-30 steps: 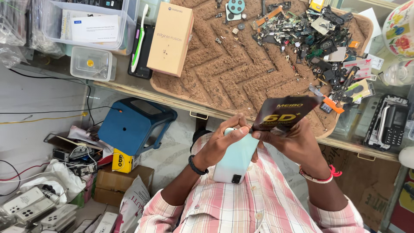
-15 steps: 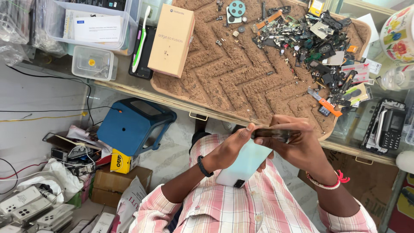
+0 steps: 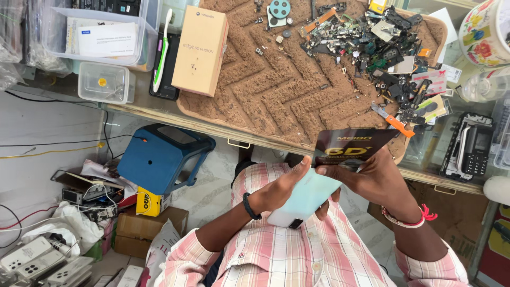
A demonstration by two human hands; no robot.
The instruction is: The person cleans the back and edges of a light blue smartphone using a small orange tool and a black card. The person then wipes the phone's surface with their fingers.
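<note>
1. The pale blue phone [image 3: 304, 197] sits over the person's lap, just below the edge of the brown mat [image 3: 276, 101], back side up.
2. Left hand [image 3: 280, 187] is wrapped along the phone's left side, thumb stretched up to its top corner, firmly grasping it.
3. Right hand [image 3: 372, 178] pinches a dark flat packet [image 3: 350, 149] upright at the phone's top end, its fingers also tucked under the phone.
4. The packet's top overlaps the mat's near edge.
5. On the mat, far right: a heap of small phone parts [image 3: 382, 42].
6. On the mat's left end lies a tan cardboard box [image 3: 201, 49].
7. Left of and below the mat stands a blue stool [image 3: 159, 157].
</note>
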